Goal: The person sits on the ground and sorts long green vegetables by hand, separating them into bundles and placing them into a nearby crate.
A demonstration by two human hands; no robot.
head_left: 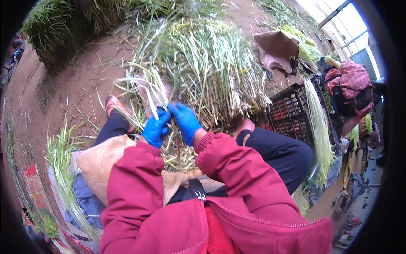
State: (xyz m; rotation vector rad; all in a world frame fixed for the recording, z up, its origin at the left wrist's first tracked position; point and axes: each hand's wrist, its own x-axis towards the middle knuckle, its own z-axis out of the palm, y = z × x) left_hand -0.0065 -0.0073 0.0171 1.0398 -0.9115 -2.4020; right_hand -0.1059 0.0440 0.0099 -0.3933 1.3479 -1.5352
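Note:
My left hand (156, 128) and my right hand (185, 121), both in blue gloves, are close together over my lap. Pale green leafy stalks (159, 89) fan out upward from my fingers, held by both hands; a thin brown strand hangs below them. Just beyond lies a large heap of long green stalks (219, 63) with pale, dirty root ends towards me. Trimmed scraps (173, 155) cover the ground between my legs. A tan cloth (101, 158) is draped over my left leg.
A black plastic crate (290, 111) stands at the right, with a bundle of pale yellow-green stalks (318, 136) across it. More stalks (65, 177) lie on blue cloth at the left. Tall green bundles (52, 31) stand at the upper left. A person in pink checked clothing (352, 81) is at the right.

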